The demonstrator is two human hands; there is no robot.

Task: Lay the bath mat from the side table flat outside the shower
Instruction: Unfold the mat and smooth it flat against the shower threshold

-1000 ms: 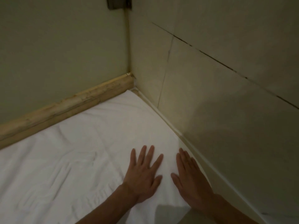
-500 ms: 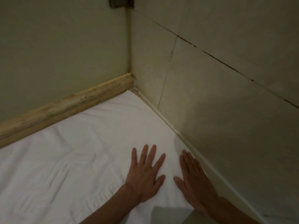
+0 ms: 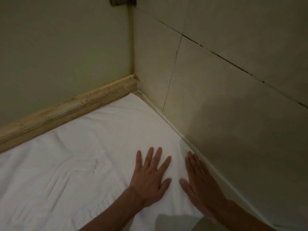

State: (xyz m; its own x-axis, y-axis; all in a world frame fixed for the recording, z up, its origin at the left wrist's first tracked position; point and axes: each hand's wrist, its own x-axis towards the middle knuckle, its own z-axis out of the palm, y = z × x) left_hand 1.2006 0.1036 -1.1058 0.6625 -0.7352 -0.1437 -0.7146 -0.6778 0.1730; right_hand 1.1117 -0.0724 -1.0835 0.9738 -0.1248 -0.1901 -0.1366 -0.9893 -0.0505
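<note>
The white bath mat (image 3: 80, 157) lies spread on the floor, filling the corner where two walls meet. Faint creases and an embossed pattern show on its left part. My left hand (image 3: 150, 179) presses flat on the mat near its right side, fingers straight and spread. My right hand (image 3: 201, 184) lies flat beside it, fingers together, along the mat's right edge close to the wall base. Neither hand holds anything.
A worn wooden skirting board (image 3: 66, 112) runs along the left wall behind the mat. A tiled wall (image 3: 225, 105) with dark grout lines rises on the right. A dark fitting (image 3: 122, 1) sits at the top of the corner. A patch of bare floor (image 3: 180, 222) shows at the mat's near edge.
Both hands have slid slightly toward me and to the right across the mat, staying flat. The mat itself lies as before.
</note>
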